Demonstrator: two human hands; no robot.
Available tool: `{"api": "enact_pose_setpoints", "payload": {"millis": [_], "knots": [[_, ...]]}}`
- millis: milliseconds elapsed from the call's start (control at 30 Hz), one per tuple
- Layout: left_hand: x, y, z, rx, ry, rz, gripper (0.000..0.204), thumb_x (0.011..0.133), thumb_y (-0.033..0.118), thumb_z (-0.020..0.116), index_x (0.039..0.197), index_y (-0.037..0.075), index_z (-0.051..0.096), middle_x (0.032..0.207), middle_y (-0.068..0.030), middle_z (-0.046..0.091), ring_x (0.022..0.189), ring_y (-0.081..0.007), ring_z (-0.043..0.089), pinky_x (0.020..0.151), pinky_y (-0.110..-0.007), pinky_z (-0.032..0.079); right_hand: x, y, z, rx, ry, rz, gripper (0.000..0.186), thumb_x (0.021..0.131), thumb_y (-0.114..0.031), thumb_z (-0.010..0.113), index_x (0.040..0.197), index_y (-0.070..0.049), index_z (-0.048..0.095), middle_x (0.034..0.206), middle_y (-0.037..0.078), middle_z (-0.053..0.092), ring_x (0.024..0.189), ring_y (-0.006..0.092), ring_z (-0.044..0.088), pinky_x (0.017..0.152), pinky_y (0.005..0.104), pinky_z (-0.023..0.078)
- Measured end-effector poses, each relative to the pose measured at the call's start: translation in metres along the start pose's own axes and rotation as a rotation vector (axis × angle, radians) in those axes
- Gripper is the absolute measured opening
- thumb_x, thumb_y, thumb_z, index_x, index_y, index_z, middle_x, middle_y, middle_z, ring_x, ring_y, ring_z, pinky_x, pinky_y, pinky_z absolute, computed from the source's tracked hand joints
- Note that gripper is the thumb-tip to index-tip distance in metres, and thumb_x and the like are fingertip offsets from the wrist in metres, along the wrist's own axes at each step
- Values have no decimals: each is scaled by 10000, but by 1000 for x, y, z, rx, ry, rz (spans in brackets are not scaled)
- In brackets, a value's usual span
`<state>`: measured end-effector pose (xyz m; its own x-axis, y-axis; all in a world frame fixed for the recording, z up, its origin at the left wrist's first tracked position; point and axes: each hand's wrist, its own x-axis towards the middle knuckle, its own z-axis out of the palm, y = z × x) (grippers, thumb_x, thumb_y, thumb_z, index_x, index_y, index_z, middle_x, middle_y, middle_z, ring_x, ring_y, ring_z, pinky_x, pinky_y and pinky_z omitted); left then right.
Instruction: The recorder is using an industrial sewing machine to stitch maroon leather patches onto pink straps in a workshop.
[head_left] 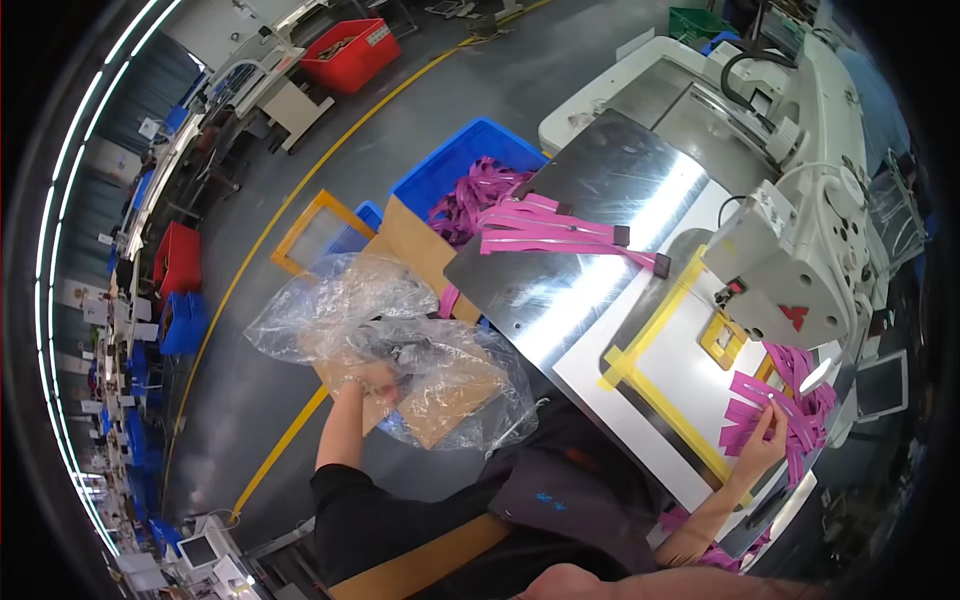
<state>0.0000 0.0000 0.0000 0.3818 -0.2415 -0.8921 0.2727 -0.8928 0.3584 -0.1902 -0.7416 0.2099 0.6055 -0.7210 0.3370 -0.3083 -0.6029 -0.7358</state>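
Note:
My left hand [374, 382] reaches into a crumpled clear plastic bag [470, 375] that lines an open cardboard box [445, 400]. Its fingers are blurred behind the film, so their grip does not show. On the right, my right hand [762, 445] pinches a pink zipper [748, 408] between thumb and fingers. More pink zippers [815, 405] lie bunched beside that hand, next to the head of a sewing machine [790, 265]. Several pink zippers with metal teeth [560, 236] are spread over the shiny metal plate [610, 160].
Behind the bag stands a blue bin [410, 180] heaped with pink zippers. The white work plate is edged with yellow tape [655, 325]. A yellow fixture [722, 340] sits under the machine head. Red bins [345, 55] and workbenches line the far left beyond a yellow floor line [330, 145].

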Motion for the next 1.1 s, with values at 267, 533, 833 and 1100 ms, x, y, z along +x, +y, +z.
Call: {"api": "enact_pose_setpoints", "payload": {"millis": [267,533,833,1100], "knots": [[6,85,-2,-292,1562,227,386,872,105,496,1238,-15,524,1281,-239,522,1183,-365,494,1006,-388,381,-18,-3,21,15,120,-7,170,924,-55,580,1062,14,650,904,68,670,775,129,622,709,239,497],[64,92,6,-8,868,-185,321,808,53,593,1129,54,599,1076,-153,651,925,-356,648,765,-432,530,-18,-16,21,-68,180,-24,170,921,-61,583,1061,4,655,878,55,662,720,106,586,658,235,476],[70,109,16,29,730,32,347,805,50,609,1151,61,581,1080,-144,650,919,-346,650,748,-435,537,-21,-1,19,-44,234,1,159,909,-35,581,1043,9,655,845,79,658,690,112,591,630,234,473],[47,123,24,-55,645,35,373,802,47,622,1170,67,564,1083,-136,649,914,-337,653,733,-437,543,-13,-3,26,51,290,96,168,935,-80,561,1061,-16,653,795,27,641,638,68,543,607,204,440]]}}
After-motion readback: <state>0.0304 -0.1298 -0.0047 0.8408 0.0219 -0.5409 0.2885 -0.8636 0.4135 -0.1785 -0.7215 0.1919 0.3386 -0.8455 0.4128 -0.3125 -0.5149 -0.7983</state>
